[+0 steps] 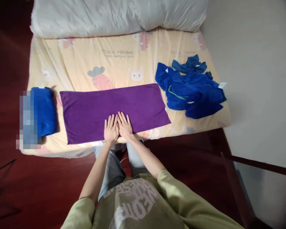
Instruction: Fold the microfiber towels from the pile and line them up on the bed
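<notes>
A purple towel (pixel 90 111) lies spread out lengthwise near the front edge of the bed. Both hands rest flat on its near middle part, side by side and touching. My left hand (pixel 111 128) has its fingers stretched forward on the cloth. Beside it, my right hand (pixel 125 125) also lies palm down, fingers extended. To the right of the towel is a crumpled heap of blue cloths (pixel 190 89) with small white tags. A folded blue cloth bundle (pixel 47 111) sits at the left, partly covered by a pixelated patch.
The bed has a yellow sheet (pixel 76 63) printed with rabbits and carrots. A pale rolled quilt or mattress (pixel 119 16) runs along its far side. A light wall (pixel 257 79) stands at the right. Dark legs of a stand (pixel 2 168) show at lower left on the reddish floor.
</notes>
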A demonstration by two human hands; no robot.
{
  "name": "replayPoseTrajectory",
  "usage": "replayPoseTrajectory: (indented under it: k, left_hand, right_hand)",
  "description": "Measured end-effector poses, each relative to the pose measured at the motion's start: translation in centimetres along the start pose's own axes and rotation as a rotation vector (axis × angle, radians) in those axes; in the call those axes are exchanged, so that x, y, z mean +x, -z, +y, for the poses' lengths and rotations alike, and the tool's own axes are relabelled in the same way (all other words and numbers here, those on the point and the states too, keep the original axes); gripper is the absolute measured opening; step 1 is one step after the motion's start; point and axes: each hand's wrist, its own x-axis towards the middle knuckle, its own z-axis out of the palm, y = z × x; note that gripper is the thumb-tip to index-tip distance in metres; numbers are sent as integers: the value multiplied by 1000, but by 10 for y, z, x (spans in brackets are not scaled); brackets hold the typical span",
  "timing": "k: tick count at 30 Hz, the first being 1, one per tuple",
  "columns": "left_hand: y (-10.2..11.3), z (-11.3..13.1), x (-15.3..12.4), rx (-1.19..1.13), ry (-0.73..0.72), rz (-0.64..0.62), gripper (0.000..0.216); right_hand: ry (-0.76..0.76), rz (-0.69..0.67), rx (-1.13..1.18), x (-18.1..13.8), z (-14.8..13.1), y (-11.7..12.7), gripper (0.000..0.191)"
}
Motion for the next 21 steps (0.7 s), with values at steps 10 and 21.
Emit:
replayPoseTrajectory:
  k: [10, 21]
  left_hand:
    - [51, -105, -57, 129, 407, 233, 71]
    - [59, -117, -72, 158, 519, 291, 72]
  right_hand:
    - [-422, 221, -130, -49, 153, 58, 64]
    - [-577, 231, -255, -99, 227, 87, 66]
